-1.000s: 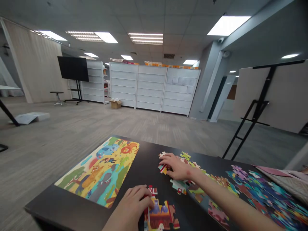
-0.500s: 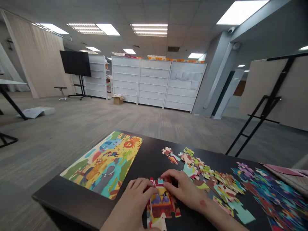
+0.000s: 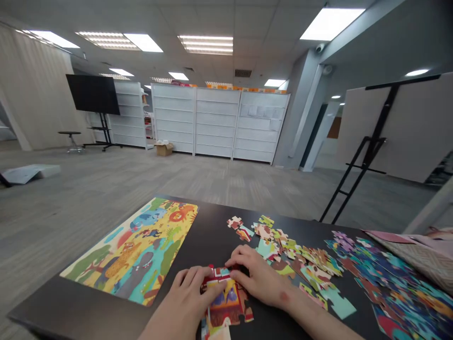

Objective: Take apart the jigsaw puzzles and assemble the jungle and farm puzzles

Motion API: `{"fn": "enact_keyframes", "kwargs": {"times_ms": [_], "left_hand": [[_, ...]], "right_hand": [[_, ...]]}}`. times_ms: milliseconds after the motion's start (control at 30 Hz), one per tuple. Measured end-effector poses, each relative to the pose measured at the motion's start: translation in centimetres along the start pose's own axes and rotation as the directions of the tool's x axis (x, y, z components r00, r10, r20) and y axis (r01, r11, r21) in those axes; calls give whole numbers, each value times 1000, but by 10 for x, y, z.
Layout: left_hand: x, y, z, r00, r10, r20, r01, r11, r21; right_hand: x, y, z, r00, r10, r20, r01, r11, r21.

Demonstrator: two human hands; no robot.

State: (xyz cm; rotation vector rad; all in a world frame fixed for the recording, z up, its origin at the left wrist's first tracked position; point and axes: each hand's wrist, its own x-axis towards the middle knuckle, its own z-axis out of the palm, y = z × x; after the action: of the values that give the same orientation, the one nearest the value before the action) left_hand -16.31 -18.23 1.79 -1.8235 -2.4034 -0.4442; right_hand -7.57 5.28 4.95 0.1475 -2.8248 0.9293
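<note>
A small block of joined jigsaw pieces (image 3: 226, 311), red and yellow with purple shapes, lies on the black table between my hands. My left hand (image 3: 187, 295) grips its left side, fingers curled at the upper edge and thumb laid across the picture. At the upper right corner, my right hand (image 3: 260, 278) has its thumb and fingers bent onto a piece, which they partly cover. Just beyond are two loose pieces, a pinkish one (image 3: 234, 222) and a red-and-teal one (image 3: 244, 233). A pile of loose jigsaw pieces (image 3: 307, 262) spreads to the right of my right hand.
A bright animal picture sheet (image 3: 134, 250) lies on the table's (image 3: 208, 231) left. Blue and purple jigsaw pieces (image 3: 396, 278) are heaped far right, beside a patterned fabric item (image 3: 421, 255). Beyond the table stand an easel board (image 3: 399, 127), white shelving (image 3: 217, 123) and a screen on a stand (image 3: 94, 94).
The view has turned slightly to the right, so the table and room sit further left. Both hands stay on the joined pieces, with only slight finger movement.
</note>
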Motion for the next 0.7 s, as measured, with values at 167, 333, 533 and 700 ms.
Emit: {"fn": "enact_keyframes", "kwargs": {"times_ms": [167, 333, 533, 700], "left_hand": [[2, 4, -1, 997, -65, 37, 66, 998, -21], [7, 12, -18, 978, -128, 163, 140, 988, -61], [11, 11, -24, 985, -63, 159, 77, 994, -83], [6, 6, -11, 994, -41, 97, 44, 998, -36]], "right_hand": [[-3, -4, 4, 998, -23, -57, 21, 999, -35], [-5, -8, 8, 997, -20, -79, 15, 998, -64], [-5, -3, 0, 991, -50, -126, 30, 986, -161], [-1, 22, -16, 953, 161, -256, -252, 891, -378]]}}
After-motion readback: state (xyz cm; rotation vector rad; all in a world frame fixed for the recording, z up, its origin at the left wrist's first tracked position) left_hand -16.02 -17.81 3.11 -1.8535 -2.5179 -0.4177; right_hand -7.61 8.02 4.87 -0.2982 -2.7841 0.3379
